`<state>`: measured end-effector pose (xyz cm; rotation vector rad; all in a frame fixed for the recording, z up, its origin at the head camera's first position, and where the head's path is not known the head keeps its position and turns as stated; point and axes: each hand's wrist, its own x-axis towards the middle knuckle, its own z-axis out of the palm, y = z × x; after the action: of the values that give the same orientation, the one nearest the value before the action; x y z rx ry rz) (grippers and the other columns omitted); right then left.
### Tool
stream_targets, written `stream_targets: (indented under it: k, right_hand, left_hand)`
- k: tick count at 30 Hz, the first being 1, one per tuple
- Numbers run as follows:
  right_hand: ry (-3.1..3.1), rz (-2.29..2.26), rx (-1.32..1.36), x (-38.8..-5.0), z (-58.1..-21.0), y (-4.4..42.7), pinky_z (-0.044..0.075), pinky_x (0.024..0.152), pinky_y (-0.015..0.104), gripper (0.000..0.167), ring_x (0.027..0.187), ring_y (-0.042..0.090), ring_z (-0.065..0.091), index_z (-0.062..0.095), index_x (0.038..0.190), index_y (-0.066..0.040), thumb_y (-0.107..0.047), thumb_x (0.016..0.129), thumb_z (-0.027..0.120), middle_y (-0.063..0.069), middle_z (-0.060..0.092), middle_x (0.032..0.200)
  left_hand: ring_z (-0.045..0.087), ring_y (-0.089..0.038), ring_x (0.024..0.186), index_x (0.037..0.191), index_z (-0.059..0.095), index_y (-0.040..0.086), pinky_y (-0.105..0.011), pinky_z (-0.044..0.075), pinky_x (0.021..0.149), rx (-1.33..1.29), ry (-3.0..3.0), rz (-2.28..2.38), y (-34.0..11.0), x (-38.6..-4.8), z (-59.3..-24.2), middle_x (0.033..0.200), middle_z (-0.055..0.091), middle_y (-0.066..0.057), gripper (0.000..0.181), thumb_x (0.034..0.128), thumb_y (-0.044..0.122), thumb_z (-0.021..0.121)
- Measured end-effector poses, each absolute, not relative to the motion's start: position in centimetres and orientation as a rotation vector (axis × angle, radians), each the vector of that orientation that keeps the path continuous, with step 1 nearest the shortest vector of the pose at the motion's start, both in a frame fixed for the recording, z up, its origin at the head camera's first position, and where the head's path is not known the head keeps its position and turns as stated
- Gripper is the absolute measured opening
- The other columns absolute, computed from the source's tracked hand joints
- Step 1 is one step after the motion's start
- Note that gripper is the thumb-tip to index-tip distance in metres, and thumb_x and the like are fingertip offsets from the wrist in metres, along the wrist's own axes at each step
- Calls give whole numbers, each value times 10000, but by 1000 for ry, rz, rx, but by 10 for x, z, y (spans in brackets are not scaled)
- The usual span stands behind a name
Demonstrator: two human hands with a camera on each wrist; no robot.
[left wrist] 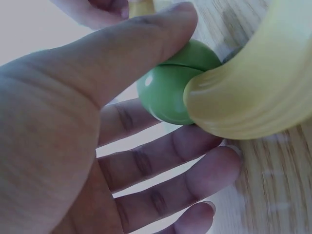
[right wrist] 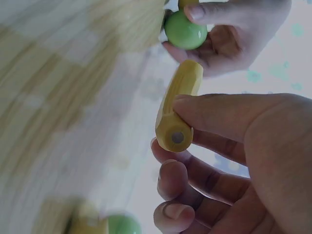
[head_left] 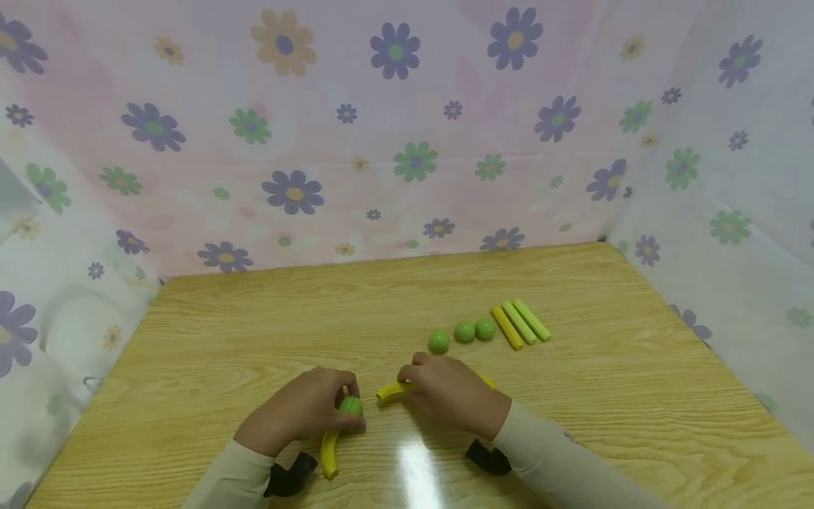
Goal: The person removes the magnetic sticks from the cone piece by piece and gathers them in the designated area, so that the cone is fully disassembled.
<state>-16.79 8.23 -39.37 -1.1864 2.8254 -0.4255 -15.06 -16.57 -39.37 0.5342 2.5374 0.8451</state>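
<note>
My left hand [head_left: 302,410] pinches a green ball [head_left: 351,406] between thumb and fingers, low over the table. A curved yellow stick [head_left: 328,452] touches the ball; in the left wrist view that stick [left wrist: 263,102] meets the side of the ball [left wrist: 170,95], which has a seam. To the right, my right hand [head_left: 451,392] pinches another curved yellow stick [head_left: 391,390], its near end pointing at the ball. The right wrist view shows a grey round spot on the end of this stick [right wrist: 180,107]. More yellow [head_left: 486,380] shows behind the right hand, partly hidden.
Several green balls [head_left: 439,342] lie in a loose row beyond the right hand. To their right, a straight yellow stick [head_left: 506,327] and two yellow-green sticks [head_left: 531,320] lie side by side. A flowered cloth [head_left: 407,212] hangs behind the wooden table [head_left: 286,311].
</note>
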Motion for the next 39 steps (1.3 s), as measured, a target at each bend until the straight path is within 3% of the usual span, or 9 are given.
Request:
stream_targets:
  k: [6, 15, 39]
  right_hand:
    - [2954, -482, -1144, -161, -391, 121, 521, 663, 208, 249, 794, 67, 611, 728, 1101, -91, -155, 868, 786, 9, 676, 982]
    - [3055, -414, -1047, -151, -394, 161, 495, 625, 201, 206, 739, 22, 559, 726, 989, -129, -173, 818, 832, -46, 650, 886]
    - [2985, -302, -965, -148, -400, 165, 491, 609, 217, 232, 740, 33, 561, 697, 939, -157, -190, 779, 862, -70, 616, 852]
  left_hand:
    - [565, -90, 635, 974, 677, 151, -255, 469, 551, 543, 2563, 820, -165, -153, -395, 787, 636, 48, 292, 828, 360, 820]
    - [561, -94, 647, 980, 672, 145, -253, 468, 558, 535, 2581, 807, -166, -152, -394, 805, 634, 36, 310, 822, 364, 823]
    - [513, -96, 607, 972, 665, 156, -247, 414, 520, 521, 2619, 781, -164, -151, -396, 751, 593, 50, 315, 830, 397, 810]
